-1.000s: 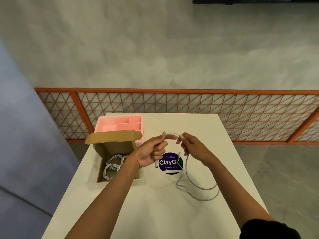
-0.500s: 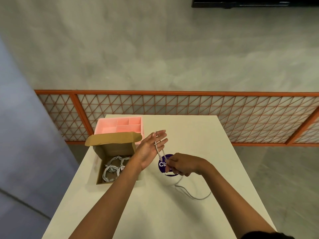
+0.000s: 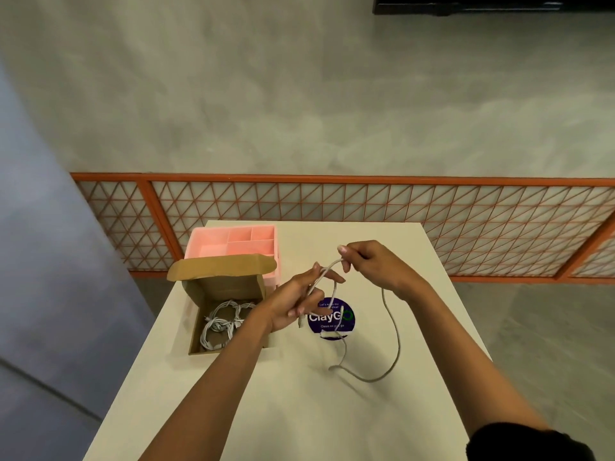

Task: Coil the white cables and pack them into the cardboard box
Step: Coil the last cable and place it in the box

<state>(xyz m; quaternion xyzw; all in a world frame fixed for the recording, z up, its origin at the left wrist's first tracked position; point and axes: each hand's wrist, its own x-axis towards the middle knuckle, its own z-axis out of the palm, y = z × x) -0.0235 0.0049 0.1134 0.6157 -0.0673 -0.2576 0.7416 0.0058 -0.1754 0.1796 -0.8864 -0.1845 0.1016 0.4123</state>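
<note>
A white cable [image 3: 392, 331] runs between both hands above the white table [image 3: 299, 410]. My left hand [image 3: 296, 302] holds one end of it, with a loop laid over the fingers and the plug hanging below the palm. My right hand [image 3: 372, 264] pinches the cable higher up and to the right. The rest of the cable hangs down and curls on the table. An open cardboard box [image 3: 199, 294] stands left of my left hand, with several coiled white cables [image 3: 221, 322] inside.
A pink divided tray [image 3: 206, 241] sits behind the box. A round dark blue sticker [image 3: 346, 319] lies on the table under the hands. An orange lattice railing [image 3: 366, 207] runs past the table's far edge. The table's left edge is near the box.
My right hand has risen from the sticker to above and right of my left hand, drawing the cable over the left fingers. The left fingers have curled around the cable.
</note>
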